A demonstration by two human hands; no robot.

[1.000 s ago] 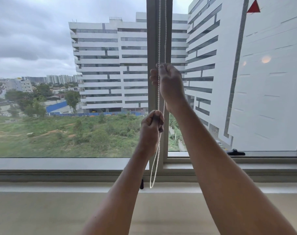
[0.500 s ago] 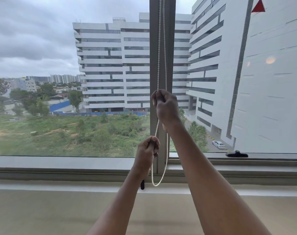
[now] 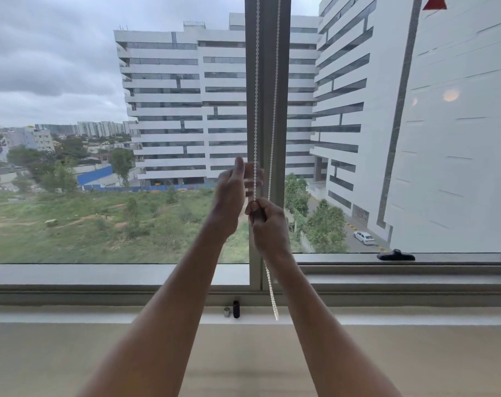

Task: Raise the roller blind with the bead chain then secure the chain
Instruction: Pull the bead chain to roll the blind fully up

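The white bead chain (image 3: 256, 110) hangs in two strands in front of the grey window mullion (image 3: 267, 67), and its loop ends near the sill at about knee of the frame. My right hand (image 3: 269, 227) grips the left strand in a fist just below the middle of the window. My left hand (image 3: 233, 196) is raised beside and slightly above it, thumb up, with blurred fingers spread around the same strand and no firm hold visible. No part of the roller blind shows; the glass is uncovered up to the top edge.
A black window handle (image 3: 395, 256) lies on the right frame rail. A small black cylinder (image 3: 236, 309) and a metal one (image 3: 227, 311) stand on the sill below my hands. A beige ledge (image 3: 415, 356) runs across the foreground.
My right hand has come down the window with the chain in its grip. My left hand let go low on the chain and rose to just above the right hand.
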